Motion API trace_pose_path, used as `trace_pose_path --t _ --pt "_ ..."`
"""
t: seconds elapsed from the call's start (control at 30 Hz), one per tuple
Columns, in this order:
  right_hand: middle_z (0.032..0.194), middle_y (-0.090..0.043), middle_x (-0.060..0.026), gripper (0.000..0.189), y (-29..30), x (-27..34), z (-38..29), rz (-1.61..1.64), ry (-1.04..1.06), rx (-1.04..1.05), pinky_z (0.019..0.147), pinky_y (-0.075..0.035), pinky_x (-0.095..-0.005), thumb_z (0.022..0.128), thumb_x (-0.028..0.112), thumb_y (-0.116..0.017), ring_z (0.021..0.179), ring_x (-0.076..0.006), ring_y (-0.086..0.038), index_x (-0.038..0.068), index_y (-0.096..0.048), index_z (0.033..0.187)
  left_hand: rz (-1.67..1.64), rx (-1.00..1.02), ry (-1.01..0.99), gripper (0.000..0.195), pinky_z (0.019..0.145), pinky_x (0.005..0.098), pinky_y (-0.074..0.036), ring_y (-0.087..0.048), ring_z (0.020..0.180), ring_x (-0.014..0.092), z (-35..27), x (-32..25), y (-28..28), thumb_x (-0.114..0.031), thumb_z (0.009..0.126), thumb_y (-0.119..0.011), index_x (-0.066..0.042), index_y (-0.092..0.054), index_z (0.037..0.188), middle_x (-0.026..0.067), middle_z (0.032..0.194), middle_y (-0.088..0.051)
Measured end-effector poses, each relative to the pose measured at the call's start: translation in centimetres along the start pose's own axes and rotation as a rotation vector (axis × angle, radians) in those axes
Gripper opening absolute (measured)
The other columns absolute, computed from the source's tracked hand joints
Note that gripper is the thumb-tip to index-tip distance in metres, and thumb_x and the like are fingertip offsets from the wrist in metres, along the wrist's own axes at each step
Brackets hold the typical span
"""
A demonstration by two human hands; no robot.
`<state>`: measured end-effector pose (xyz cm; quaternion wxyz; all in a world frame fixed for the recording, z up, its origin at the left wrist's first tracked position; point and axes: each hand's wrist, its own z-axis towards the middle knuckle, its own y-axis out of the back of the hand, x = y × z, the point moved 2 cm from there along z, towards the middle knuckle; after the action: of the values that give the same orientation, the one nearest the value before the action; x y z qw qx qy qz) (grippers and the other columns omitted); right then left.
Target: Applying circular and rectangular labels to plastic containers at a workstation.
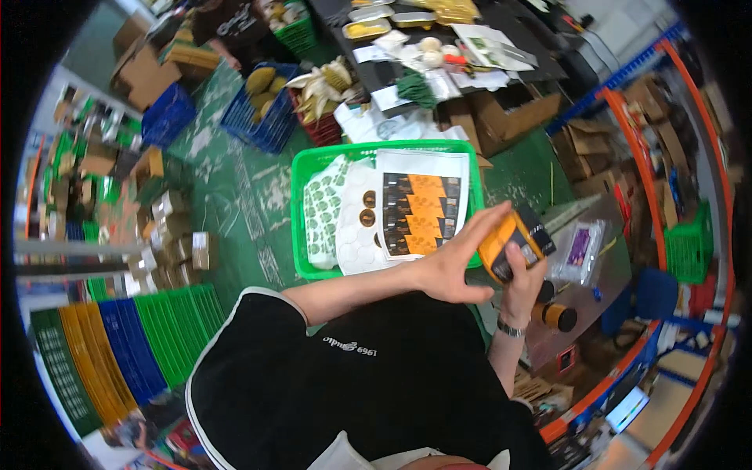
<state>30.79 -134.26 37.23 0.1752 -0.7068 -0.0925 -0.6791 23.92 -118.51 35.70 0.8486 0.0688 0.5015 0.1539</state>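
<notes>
My right hand (523, 282), with a metal-band watch at its wrist, grips a black and orange jar or small box (508, 247) from below. My left hand (455, 264) is beside it, fingers spread and thumb apart, the fingertips close to its upper edge; whether they touch is unclear. To the left of the hands is a green plastic basket (298, 217). In it lie a sheet with black and orange printed labels (424, 205), a white sheet of round stickers (358, 247) and a sheet of green-patterned stickers (323, 217).
A table (593, 299) at right holds a clear bag with a purple label (578, 249) and black and orange jars (558, 317). Ahead are a cluttered dark table (540, 59) and a blue crate of durians (235, 117). Another person (229, 29) stands beyond. Stacked crates (176, 329) are lower left.
</notes>
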Motion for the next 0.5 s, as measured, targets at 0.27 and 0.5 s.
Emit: trace_pose_path --t 0.27,0.5 --pt "0.149 -0.045 -0.0171 0.131 -3.1 -4.6 -3.2 0.169 -0.378 0.432 0.116 -0.043 -0.0451 0.071 0.023 -0.092 0.138 -0.0306 -0.052 0.015 -0.002 0.166 -1.038 0.210 0.405 0.077 0.110 0.0353 -0.044 -0.059 0.123 0.019 -5.1 6.7 0.7 -0.047 0.084 -0.080 -0.003 -0.057 0.143 0.0099 0.131 -0.064" --pt "0.132 -0.062 -0.0206 0.132 -5.2 -6.4 -3.7 -0.344 -0.175 0.378 0.101 -0.055 -0.0435 0.069 0.015 -0.096 0.118 -0.0305 -0.067 0.012 -0.004 0.163 -0.196 -0.080 0.714 0.067 0.096 0.0357 -0.055 -0.069 0.107 0.019 -7.8 3.4 2.3 -0.033 0.078 -0.092 -0.002 -0.065 0.131 0.0085 0.116 -0.073"
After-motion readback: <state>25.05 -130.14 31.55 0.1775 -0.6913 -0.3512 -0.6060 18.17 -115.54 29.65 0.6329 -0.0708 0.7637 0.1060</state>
